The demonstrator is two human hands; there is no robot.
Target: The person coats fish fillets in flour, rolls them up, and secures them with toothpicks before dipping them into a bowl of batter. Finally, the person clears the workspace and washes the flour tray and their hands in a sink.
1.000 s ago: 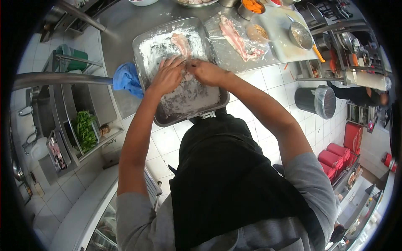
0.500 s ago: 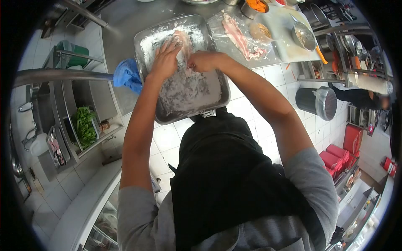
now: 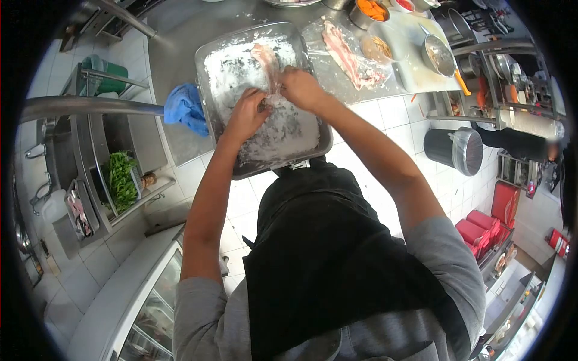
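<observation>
Both hands work inside the floured metal tray (image 3: 212, 114) on the steel counter (image 3: 174, 30). The left hand (image 3: 248, 114) is curled, fingers (image 3: 260, 99) pinching the near end of a strip of raw meat (image 3: 266, 60) — the right hand (image 3: 301, 87) grips it just beside them. The strip stretches away beyond the fingers, lying in the flour (image 3: 283, 129). A blue cloth (image 3: 183, 108) lies left of the tray.

Both bare arms stretch forward. The left hand (image 3: 245, 114) curls palm-down with fingers bent, just beside the right hand (image 3: 299, 87), whose fingers are also bent.
</observation>
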